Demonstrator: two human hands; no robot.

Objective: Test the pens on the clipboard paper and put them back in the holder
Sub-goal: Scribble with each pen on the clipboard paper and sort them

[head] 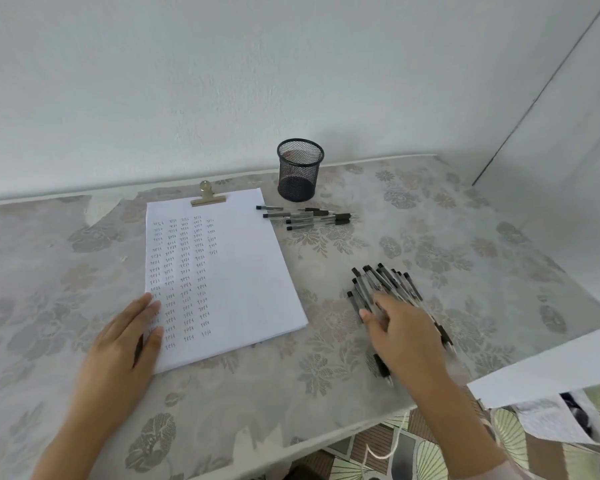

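White paper [243, 271] sits clipped on a clipboard under a gold clip [207, 197], with columns of small ink marks down its left half. My left hand [125, 344] lies flat on the paper's lower left corner. A black mesh holder [299, 169] stands upright behind the paper. Several pens [309, 218] lie in a small group just in front of the holder. A larger pile of pens [383, 282] lies to the right of the paper. My right hand [404, 332] rests over that pile with fingers spread, hiding part of it.
The table [465, 258] wears a floral cloth and backs onto a white wall. Its front edge runs diagonally at the lower right, with patterned floor below. A loose white sheet [541, 375] overhangs the right corner.
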